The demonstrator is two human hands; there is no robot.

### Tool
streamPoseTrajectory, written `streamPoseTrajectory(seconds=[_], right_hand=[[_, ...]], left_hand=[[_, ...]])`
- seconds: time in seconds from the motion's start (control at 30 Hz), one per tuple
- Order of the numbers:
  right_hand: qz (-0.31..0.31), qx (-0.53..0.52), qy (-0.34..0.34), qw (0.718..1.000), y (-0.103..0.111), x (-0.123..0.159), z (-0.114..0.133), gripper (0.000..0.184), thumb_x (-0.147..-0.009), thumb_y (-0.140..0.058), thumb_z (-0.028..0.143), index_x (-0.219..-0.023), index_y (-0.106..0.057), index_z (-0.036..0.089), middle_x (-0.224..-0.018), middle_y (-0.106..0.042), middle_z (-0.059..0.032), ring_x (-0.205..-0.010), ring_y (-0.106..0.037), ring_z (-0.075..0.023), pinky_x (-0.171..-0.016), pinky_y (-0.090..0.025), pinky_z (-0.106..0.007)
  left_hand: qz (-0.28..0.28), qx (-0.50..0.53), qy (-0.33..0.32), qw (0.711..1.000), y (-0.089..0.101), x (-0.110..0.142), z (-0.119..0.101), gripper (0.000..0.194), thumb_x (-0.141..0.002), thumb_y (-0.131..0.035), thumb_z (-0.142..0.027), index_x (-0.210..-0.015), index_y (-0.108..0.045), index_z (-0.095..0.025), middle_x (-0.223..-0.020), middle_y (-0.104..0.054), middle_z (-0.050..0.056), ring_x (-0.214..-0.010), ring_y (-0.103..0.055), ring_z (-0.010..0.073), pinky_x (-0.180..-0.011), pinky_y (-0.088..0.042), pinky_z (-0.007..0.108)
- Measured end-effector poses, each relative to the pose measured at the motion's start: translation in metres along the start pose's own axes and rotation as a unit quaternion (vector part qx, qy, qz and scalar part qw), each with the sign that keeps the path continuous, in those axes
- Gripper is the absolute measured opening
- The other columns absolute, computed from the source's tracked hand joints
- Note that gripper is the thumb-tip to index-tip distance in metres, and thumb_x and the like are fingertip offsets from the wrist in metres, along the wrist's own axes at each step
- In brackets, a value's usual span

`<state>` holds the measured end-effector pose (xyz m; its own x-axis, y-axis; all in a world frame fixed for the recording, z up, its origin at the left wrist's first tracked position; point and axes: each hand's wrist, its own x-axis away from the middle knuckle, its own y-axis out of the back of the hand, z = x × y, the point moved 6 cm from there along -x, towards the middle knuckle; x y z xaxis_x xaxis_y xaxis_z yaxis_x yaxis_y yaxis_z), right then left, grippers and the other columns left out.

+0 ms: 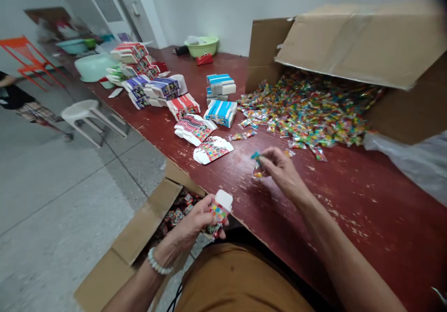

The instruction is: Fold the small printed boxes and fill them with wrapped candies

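My left hand [197, 221] is closed around a small printed candy box [219, 213], held just off the table's front edge with its white flap raised. Above the tabletop, my right hand [277, 165] pinches a clear packet of colourful candy [257, 168]. Beyond that hand, a large heap of wrapped candies [314, 111] spills out of a tipped cardboard box [349, 42]. Flat, unfolded boxes [213, 150] lie in a fanned stack on the table, left of my right hand. Another fanned stack [195, 128] sits behind them.
Bundles of blue cartons [220, 112], red cartons [183, 106] and purple cartons [162, 87] stand along the red table [349, 181]. Below its edge, an open cardboard box [139, 223] holds filled packs. A white stool [82, 109] and a person [21, 98] are at left.
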<state>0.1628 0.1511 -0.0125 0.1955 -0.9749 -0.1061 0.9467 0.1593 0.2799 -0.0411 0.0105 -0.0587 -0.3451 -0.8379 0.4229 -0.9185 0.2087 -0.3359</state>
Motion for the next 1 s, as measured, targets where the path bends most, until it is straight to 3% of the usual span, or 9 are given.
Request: streamPoseTrajectory(seconds=[0.07,0.17,0.27,0.37,0.47,0.63,0.7,0.83,1.0], right_hand=[[0.11,-0.073,-0.009,0.991,-0.021,0.023,0.01,0.02,-0.088,-0.059,0.039,-0.093,-0.062,0.02,-0.076,-0.062,0.0,-0.061,-0.051,-0.0133,-0.059,-0.041,-0.027],[0.159,-0.068,0.003,0.985,-0.041,0.046,0.019,0.015,-0.086,-0.06,0.03,-0.098,-0.063,0.022,-0.076,-0.062,0.0018,-0.063,-0.05,-0.0127,-0.06,-0.04,-0.026],[0.159,-0.044,0.013,0.986,-0.052,0.051,0.02,0.021,-0.081,-0.065,0.024,-0.103,-0.062,0.022,-0.074,-0.061,0.0031,-0.066,-0.053,-0.0129,-0.062,-0.04,-0.026],[0.157,-0.043,0.005,0.987,-0.056,0.049,0.022,0.013,-0.082,-0.066,0.026,-0.093,-0.064,0.02,-0.076,-0.064,0.0016,-0.067,-0.055,-0.013,-0.063,-0.042,-0.026],[0.103,-0.058,-0.011,0.993,-0.049,0.044,0.026,0.016,-0.086,-0.062,0.034,-0.093,-0.067,0.02,-0.074,-0.063,0.0014,-0.064,-0.052,-0.0127,-0.06,-0.04,-0.026],[0.042,-0.095,-0.039,0.994,-0.042,0.042,0.023,0.021,-0.083,-0.064,0.04,-0.086,-0.069,0.02,-0.071,-0.061,0.001,-0.062,-0.05,-0.0128,-0.059,-0.038,-0.026],[0.053,-0.125,-0.053,0.989,-0.047,0.043,0.021,0.022,-0.08,-0.068,0.04,-0.086,-0.069,0.02,-0.07,-0.061,0.0014,-0.061,-0.049,-0.0124,-0.059,-0.038,-0.026],[0.149,-0.184,-0.116,0.965,-0.066,0.05,0.016,0.027,-0.068,-0.08,0.039,-0.079,-0.066,0.019,-0.064,-0.06,0.0015,-0.057,-0.051,-0.0122,-0.054,-0.038,-0.025],[0.1,-0.254,-0.163,0.948,-0.06,0.052,0.016,0.037,-0.068,-0.081,0.043,-0.09,-0.065,0.019,-0.07,-0.063,0.0011,-0.056,-0.052,-0.0103,-0.054,-0.039,-0.024]], left_hand=[[-0.035,0.003,-0.042,0.998,-0.001,-0.006,-0.01,0.032,-0.07,-0.061,-0.021,-0.102,-0.057,-0.021,-0.085,-0.066,0.002,-0.059,-0.061,0.0126,-0.052,-0.046,0.021],[-0.033,-0.054,-0.068,0.996,-0.011,-0.009,-0.023,0.029,-0.07,-0.059,-0.018,-0.099,-0.059,-0.021,-0.084,-0.061,0.0,-0.064,-0.054,0.0121,-0.053,-0.048,0.021],[-0.035,-0.113,-0.069,0.991,-0.019,-0.01,-0.027,0.032,-0.069,-0.057,-0.015,-0.101,-0.059,-0.022,-0.082,-0.057,-0.002,-0.064,-0.051,0.012,-0.053,-0.048,0.021],[-0.051,-0.127,-0.062,0.989,-0.022,-0.009,-0.026,0.035,-0.068,-0.058,-0.014,-0.102,-0.059,-0.022,-0.084,-0.058,-0.002,-0.064,-0.052,0.0118,-0.054,-0.048,0.021],[-0.062,-0.07,-0.074,0.993,-0.023,-0.008,-0.026,0.033,-0.072,-0.063,-0.02,-0.104,-0.059,-0.021,-0.086,-0.062,0.0,-0.065,-0.056,0.0126,-0.056,-0.051,0.023],[-0.111,0.062,-0.095,0.987,-0.021,-0.008,-0.03,0.04,-0.08,-0.066,-0.05,-0.104,-0.062,-0.018,-0.079,-0.069,0.004,-0.06,-0.062,0.0172,-0.052,-0.052,0.027],[-0.133,0.08,-0.093,0.984,-0.02,-0.009,-0.028,0.049,-0.077,-0.067,-0.058,-0.104,-0.065,-0.017,-0.078,-0.071,0.005,-0.057,-0.063,0.0181,-0.051,-0.052,0.029],[-0.155,0.086,-0.089,0.98,-0.018,-0.011,-0.024,0.056,-0.074,-0.069,-0.063,-0.103,-0.071,-0.015,-0.076,-0.074,0.005,-0.056,-0.063,0.0188,-0.05,-0.052,0.029],[-0.16,0.092,-0.077,0.98,-0.02,-0.013,-0.022,0.053,-0.074,-0.069,-0.064,-0.095,-0.07,-0.015,-0.075,-0.074,0.006,-0.061,-0.066,0.0211,-0.05,-0.053,0.029]])
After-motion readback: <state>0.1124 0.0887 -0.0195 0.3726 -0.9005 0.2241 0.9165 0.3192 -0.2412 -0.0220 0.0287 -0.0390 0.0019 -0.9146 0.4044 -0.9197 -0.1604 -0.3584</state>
